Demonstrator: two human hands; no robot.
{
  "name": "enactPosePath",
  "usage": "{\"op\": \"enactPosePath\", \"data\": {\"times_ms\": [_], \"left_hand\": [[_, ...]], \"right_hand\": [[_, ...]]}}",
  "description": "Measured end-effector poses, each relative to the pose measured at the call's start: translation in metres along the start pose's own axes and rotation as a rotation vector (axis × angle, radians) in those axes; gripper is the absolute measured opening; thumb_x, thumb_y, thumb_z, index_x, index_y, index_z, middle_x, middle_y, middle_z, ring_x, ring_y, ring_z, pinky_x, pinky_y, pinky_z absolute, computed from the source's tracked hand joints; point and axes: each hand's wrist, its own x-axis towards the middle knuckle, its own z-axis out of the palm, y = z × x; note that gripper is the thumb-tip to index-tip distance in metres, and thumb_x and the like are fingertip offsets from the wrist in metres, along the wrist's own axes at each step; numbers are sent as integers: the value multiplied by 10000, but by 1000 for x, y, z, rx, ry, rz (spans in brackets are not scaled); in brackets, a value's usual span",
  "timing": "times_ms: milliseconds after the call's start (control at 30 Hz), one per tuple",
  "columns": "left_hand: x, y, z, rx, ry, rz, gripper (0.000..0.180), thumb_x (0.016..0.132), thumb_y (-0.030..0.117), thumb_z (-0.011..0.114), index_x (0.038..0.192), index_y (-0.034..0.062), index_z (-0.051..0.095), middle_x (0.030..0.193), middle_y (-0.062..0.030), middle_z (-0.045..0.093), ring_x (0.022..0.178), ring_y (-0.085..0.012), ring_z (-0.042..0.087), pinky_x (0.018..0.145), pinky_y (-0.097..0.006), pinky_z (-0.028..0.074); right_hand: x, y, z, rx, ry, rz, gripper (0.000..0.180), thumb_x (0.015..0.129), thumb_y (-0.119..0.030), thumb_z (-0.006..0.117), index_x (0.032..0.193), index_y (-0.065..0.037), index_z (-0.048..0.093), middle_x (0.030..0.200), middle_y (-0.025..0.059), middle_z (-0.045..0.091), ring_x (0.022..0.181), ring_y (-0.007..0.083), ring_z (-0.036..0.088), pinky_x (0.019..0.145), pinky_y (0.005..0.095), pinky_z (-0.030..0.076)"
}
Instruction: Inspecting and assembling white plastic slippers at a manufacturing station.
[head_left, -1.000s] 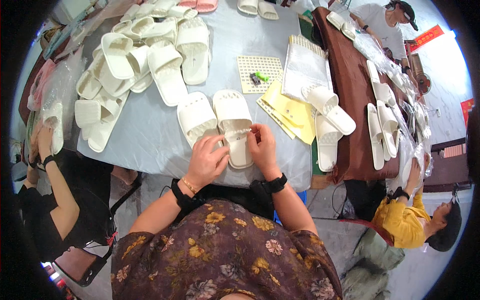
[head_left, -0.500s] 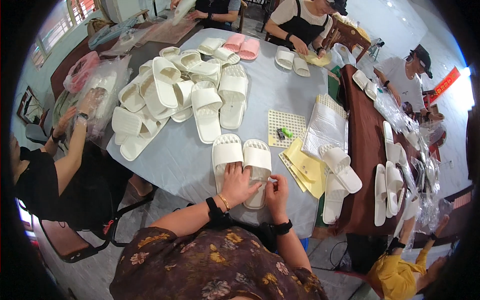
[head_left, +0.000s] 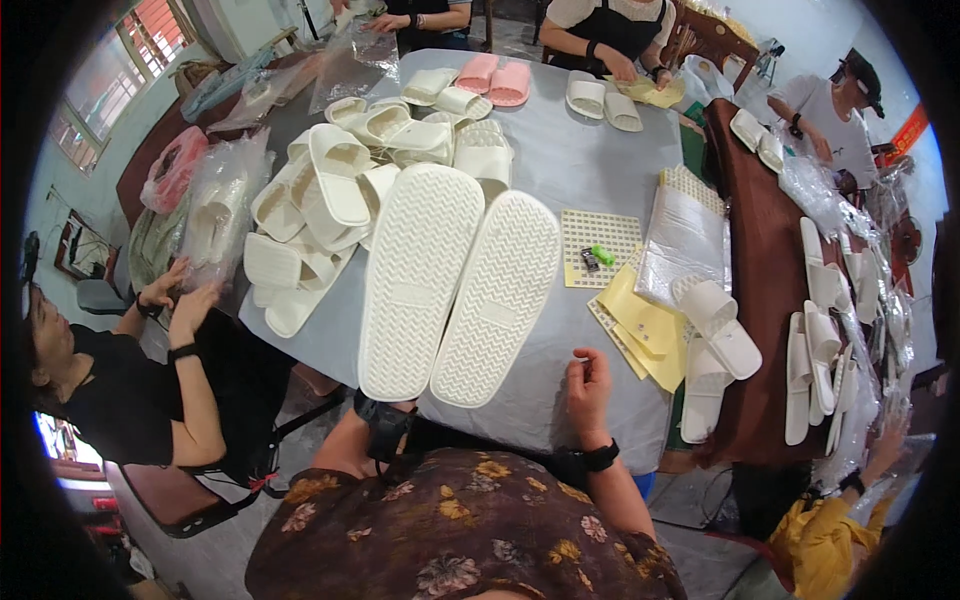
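Left hand hidden behind raised white slippers (head_left: 455, 285) — grip untellable; right hand (head_left: 588, 383) loosely curled, holding nothing.

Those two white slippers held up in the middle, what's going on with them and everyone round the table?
The person wearing the camera holds a pair of white slippers side by side, ribbed soles facing up toward the camera. The left hand is mostly hidden beneath them, at their near end. The right hand is loosely curled beside them, empty as far as shows. Behind lies a heap of white slippers on the grey table, plus a pink pair. Other people sit round the table handling slippers and plastic bags.
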Motion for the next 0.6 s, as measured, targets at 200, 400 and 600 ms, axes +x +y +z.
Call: {"op": "enactPosePath", "data": {"times_ms": [200, 400, 600], "left_hand": [[-6, 9, -6, 89, 47, 8, 483, 911, 175, 686, 1318, -31, 528, 1287, -113, 610, 1153, -192, 603, 980, -338, 489], [-8, 16, -12, 145, 62, 1, 482, 913, 171, 684, 1320, -31, 525, 1286, -114, 611, 1152, -191, 604, 980, -335, 490], [-3, 16, -7, 185, 85, -11, 482, 914, 168, 682, 1323, -31, 523, 1285, -114, 612, 1150, -189, 605, 980, -333, 490]], "right_hand": [[-3, -4, 2, -21, -4, 28, 146, 911, -10, 604, 1053, -46, 605, 717, -2, 509, 628, 92, 483, 574, 257, 416], [-3, -5, 1, -101, -27, 2, 143, 901, -4, 612, 1041, -35, 611, 741, 21, 521, 636, 105, 499, 583, 263, 432], [-3, -13, 3, -142, -16, -26, 135, 896, -3, 614, 1029, -27, 614, 765, 44, 530, 636, 126, 508, 584, 280, 439]]}}
